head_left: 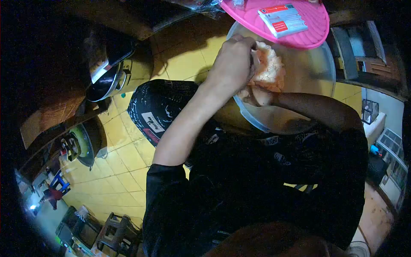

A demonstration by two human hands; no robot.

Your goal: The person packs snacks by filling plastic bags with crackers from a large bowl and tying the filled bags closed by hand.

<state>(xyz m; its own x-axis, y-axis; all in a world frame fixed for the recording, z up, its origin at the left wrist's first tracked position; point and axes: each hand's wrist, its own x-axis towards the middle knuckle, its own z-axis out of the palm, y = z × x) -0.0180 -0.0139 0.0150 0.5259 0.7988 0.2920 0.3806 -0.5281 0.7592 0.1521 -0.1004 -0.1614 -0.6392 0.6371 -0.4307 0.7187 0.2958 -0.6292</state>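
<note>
A crumpled, soft-looking white and orange piece (269, 68) is over a large translucent round tub (332, 70). My left hand (236, 60) has its fingers bent and closed on the piece's left edge. Just below it, my right hand (256, 95) comes in from the right, closed on the lower left edge. Some fingertips of both hands are hidden. Beyond the tub's far rim is a pink ribbed lid or tray (314, 36), with a white and red packet (283, 20) lying on it.
Yellow floor tiles (124, 171) stretch out on the left. A metal pot (105, 83) stands at the upper left, with a green-rimmed round basin (83, 145) below it. Dark stools (117, 235) stand at the lower left. A wooden frame (346, 51) is at the right.
</note>
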